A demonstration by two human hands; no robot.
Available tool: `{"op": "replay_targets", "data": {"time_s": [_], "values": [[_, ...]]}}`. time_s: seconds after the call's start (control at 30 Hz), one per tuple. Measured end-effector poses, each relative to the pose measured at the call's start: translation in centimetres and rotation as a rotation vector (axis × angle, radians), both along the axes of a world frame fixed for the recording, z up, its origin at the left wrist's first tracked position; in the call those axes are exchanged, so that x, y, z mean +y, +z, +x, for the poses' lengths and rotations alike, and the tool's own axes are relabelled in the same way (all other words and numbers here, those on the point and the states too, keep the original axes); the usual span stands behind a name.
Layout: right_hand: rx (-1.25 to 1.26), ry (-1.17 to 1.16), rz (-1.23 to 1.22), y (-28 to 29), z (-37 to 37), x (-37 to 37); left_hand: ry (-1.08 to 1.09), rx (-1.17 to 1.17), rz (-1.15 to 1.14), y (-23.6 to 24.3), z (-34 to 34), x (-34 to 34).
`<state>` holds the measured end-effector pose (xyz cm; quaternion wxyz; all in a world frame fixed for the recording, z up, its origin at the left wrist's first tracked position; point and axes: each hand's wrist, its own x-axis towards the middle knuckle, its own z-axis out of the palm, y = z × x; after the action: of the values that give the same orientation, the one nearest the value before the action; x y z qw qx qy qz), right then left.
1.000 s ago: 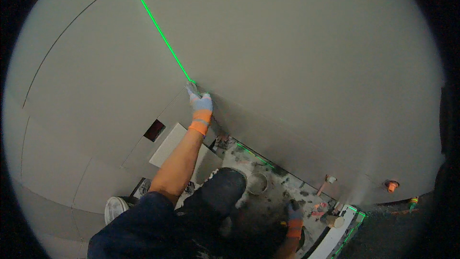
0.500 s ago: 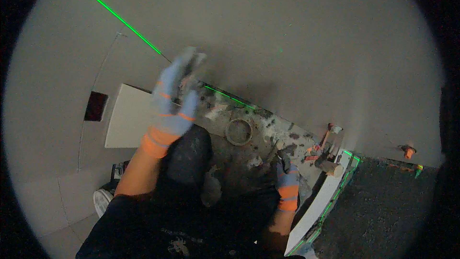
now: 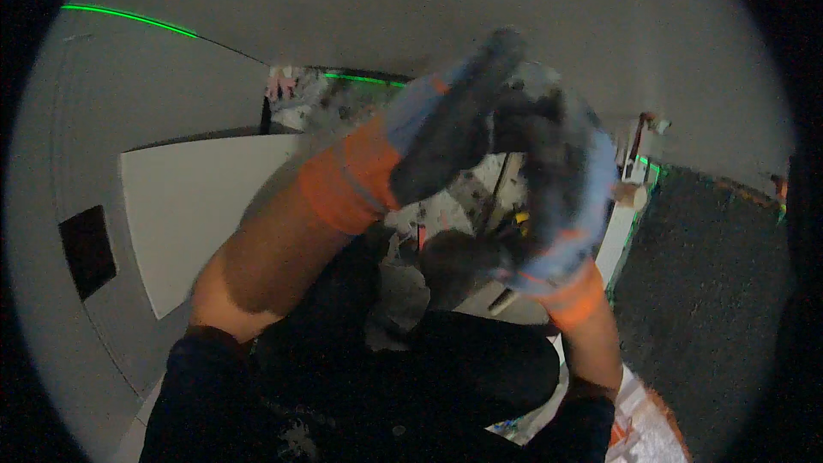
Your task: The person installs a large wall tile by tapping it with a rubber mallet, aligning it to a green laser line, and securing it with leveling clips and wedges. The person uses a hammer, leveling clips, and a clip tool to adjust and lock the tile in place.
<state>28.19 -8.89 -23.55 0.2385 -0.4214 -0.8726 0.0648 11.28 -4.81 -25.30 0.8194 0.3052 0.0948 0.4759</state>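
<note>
Both my hands wear blue-grey work gloves with dark palms and orange cuffs. They are raised before me, fingertips close together at the upper middle, and smeared by motion. My left hand [image 3: 454,120] stretches up and to the right, its fingers out straight and nothing visible in it. Opposite it is my right hand [image 3: 566,180], palm turned left and fingers raised and apart from its thumb; no held thing can be made out. Below and between them lies a mottled, mortar-stained floor strip [image 3: 441,210], partly hidden by the gloves.
On the left lies a pale tile [image 3: 206,189], beside a dark rectangular opening [image 3: 87,250]. A green laser line [image 3: 129,17] crosses the grey surface. Right of my hands are a white strip [image 3: 613,244], a wooden-ended tool [image 3: 630,195] and a dark rough panel [image 3: 703,274]. A white-and-orange bag [image 3: 643,420] is at lower right.
My right hand has risen from low near the floor, where it was by a dark object, to meet the left. My left hand has moved right. The view has turned.
</note>
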Motion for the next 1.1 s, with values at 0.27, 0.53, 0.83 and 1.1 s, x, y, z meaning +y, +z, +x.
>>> {"op": "replay_targets", "data": {"time_s": [0.27,0.53,0.83,1.1], "values": [[0.179,-0.335,0.115,-7.1,2.6,2.5,-0.147,0.608,0.482,0.3,1.7,-2.4],[-0.042,-0.009,-0.138,-10.7,0.7,2.1,0.418,1.319,0.34,0.9,-10.6,-15.2],[-0.633,0.41,-0.22,-11.5,-5.6,-0.7,0.566,1.597,-0.491,-1.5,-15.0,-29.7],[-0.727,0.329,-0.702,-20.2,-16.2,0.0,0.347,1.428,-0.974,-6.8,-16.6,-34.2]]}}
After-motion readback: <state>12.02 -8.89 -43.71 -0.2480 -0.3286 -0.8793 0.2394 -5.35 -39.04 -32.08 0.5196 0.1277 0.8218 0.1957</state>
